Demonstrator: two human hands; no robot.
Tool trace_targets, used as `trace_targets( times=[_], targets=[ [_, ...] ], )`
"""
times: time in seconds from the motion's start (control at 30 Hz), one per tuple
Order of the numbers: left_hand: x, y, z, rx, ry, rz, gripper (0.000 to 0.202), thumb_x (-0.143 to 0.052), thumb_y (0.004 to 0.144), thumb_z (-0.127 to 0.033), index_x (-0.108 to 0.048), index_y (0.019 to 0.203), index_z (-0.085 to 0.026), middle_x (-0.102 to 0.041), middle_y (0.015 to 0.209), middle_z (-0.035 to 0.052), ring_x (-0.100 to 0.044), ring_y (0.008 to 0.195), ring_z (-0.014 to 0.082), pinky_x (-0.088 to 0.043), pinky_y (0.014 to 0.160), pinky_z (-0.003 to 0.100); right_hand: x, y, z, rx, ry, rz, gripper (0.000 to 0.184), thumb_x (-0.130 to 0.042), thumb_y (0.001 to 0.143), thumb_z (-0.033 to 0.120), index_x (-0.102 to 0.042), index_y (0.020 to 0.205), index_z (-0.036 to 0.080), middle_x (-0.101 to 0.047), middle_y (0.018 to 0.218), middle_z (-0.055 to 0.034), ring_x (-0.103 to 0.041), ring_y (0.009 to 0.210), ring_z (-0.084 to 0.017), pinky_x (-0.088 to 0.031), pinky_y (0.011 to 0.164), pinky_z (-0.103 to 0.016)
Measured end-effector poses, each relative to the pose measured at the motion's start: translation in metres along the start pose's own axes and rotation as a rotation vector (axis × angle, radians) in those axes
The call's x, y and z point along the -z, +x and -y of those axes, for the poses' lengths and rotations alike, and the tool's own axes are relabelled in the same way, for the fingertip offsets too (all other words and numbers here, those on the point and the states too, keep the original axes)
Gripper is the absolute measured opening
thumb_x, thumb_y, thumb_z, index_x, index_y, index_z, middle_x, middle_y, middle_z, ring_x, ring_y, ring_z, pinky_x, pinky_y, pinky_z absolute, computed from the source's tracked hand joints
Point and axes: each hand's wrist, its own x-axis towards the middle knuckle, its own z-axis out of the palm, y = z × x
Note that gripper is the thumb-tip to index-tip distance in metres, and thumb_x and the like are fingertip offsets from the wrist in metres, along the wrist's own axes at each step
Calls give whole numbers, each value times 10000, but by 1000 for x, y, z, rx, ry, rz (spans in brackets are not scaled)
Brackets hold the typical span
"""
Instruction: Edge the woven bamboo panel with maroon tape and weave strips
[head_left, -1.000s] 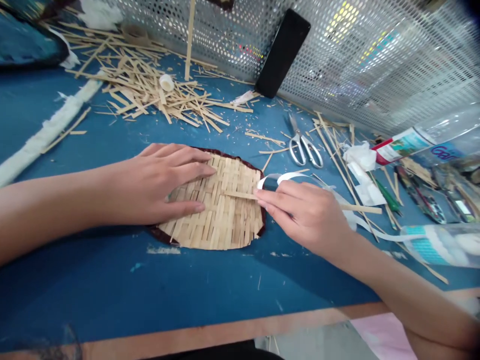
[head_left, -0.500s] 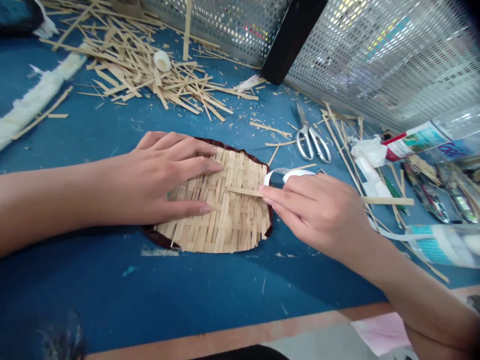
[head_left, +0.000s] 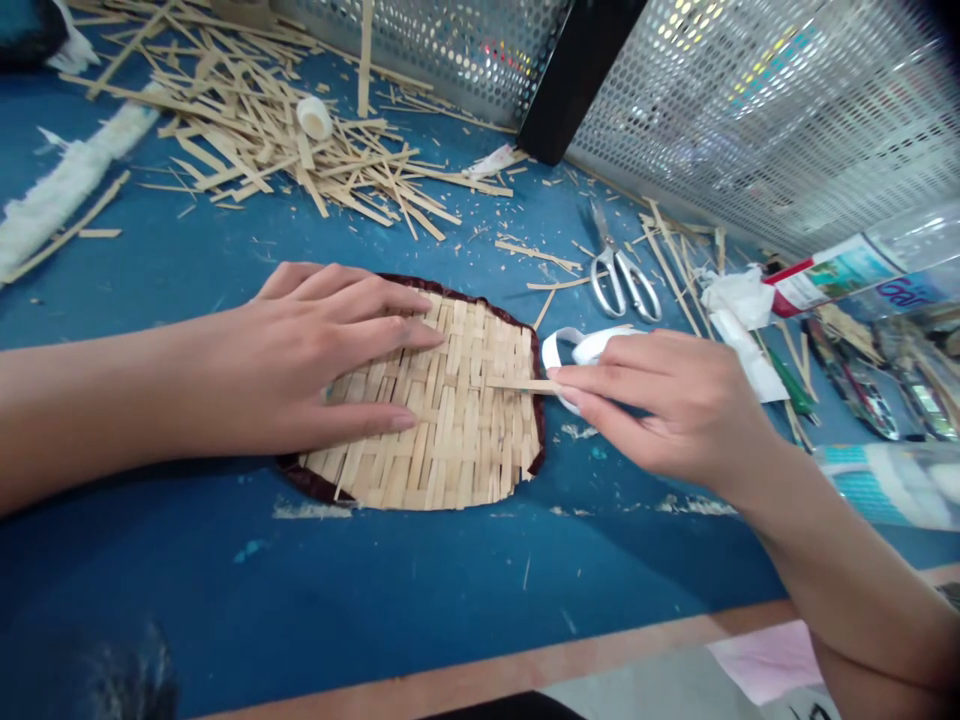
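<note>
A flat woven mat of pale bamboo strips point(head_left: 465, 420), edged with dark brown cloth, lies on the blue table. My left hand point(head_left: 315, 350) rests flat on its left half, fingers stretched out and pressing it down. My right hand point(head_left: 667, 400) is at the mat's right edge, fingers pinched on a thin bamboo strip point(head_left: 521, 384) whose free end lies over the mat. A curled white tape point(head_left: 574, 345) loops by the same fingers; whether they hold it I cannot make out.
Loose bamboo strips point(head_left: 300, 160) are heaped at the back left, with a small white cap point(head_left: 315, 115) among them. Scissors point(head_left: 622, 275) lie behind my right hand. A perforated metal panel point(head_left: 750, 110), a black phone point(head_left: 577, 70) and plastic bottles point(head_left: 862, 270) stand at the right.
My right hand has drawn the bamboo strip to the right, so less of it lies over the mat. My left hand stays flat on the mat. The view shifted slightly.
</note>
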Motion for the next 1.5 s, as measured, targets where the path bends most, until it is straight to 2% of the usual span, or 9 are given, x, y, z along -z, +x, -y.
trace_targets(
  times=[0.13, 0.23, 0.4, 0.6, 0.73, 0.97, 1.17, 1.33, 1.5],
  targets=[
    [2, -2, 0, 9, 48, 32, 552, -476, 957, -624, -526, 1431, -346, -468, 1535, 15, -403, 1388, 338, -201, 1177, 597, 5, -7, -5, 39, -76, -19, 135, -625, 928, 210, -759, 948, 202, -649, 705, -12, -543, 618, -141, -389, 589, -300],
    [4, -2, -3, 32, 46, 26, 586, -473, 946, -658, -525, 1442, -350, -472, 1529, 16, -400, 1383, 346, -186, 1186, 586, 5, -9, -5, 60, -102, -29, 129, -631, 922, 209, -757, 948, 203, -650, 707, -16, -550, 624, -152, -382, 583, -316],
    [6, -2, -7, 63, 71, 48, 576, -480, 962, -623, -503, 1463, -341, -440, 1544, 25, -418, 1346, 347, -192, 1176, 572, 1, -10, -7, 54, -58, -24, 168, -622, 928, 183, -764, 1017, 182, -661, 736, -29, -558, 649, -157, -390, 603, -318],
    [2, -4, 4, 30, 75, 27, 590, -492, 924, -662, -466, 1468, -435, -420, 1563, -37, -427, 1335, 341, -176, 1194, 561, -11, -11, -8, 21, 83, 44, 232, -545, 990, 207, -765, 1064, 218, -646, 756, -23, -554, 681, -138, -403, 629, -286],
    [-1, -5, 7, 30, 97, 35, 590, -486, 936, -641, -451, 1481, -419, -414, 1567, -21, -416, 1342, 348, -180, 1187, 580, -19, -13, -1, -51, 133, -9, 235, -534, 998, 197, -760, 1062, 200, -632, 745, -20, -549, 667, -126, -404, 605, -268],
    [7, -3, -5, 80, 75, 64, 561, -485, 940, -633, -482, 1456, -415, -425, 1552, -27, -414, 1354, 363, -168, 1197, 568, -31, -15, 7, -113, 202, -85, 195, -568, 986, 196, -742, 1043, 129, -630, 753, -37, -551, 630, -122, -425, 571, -258],
    [6, -4, -2, 59, 119, 79, 583, -452, 953, -640, -431, 1492, -420, -402, 1566, -24, -411, 1356, 355, -199, 1192, 556, -35, -14, 9, -130, 255, -74, 193, -543, 1005, 220, -717, 1024, 140, -650, 779, -39, -577, 643, -120, -447, 592, -251],
    [0, -4, 5, 60, 90, 49, 626, -445, 906, -712, -497, 1454, -414, -454, 1522, -37, -385, 1367, 373, -156, 1216, 560, -37, -6, 12, -109, 217, -77, 196, -546, 1011, 242, -715, 996, 145, -667, 791, -34, -579, 638, -117, -412, 575, -251],
    [1, -3, 4, 4, 135, 41, 572, -477, 955, -614, -430, 1488, -412, -411, 1554, -39, -376, 1383, 381, -187, 1180, 595, -36, 0, 12, -101, 217, -44, 206, -540, 1020, 280, -702, 1030, 152, -728, 889, -48, -646, 737, -136, -434, 643, -266]
  ],
)
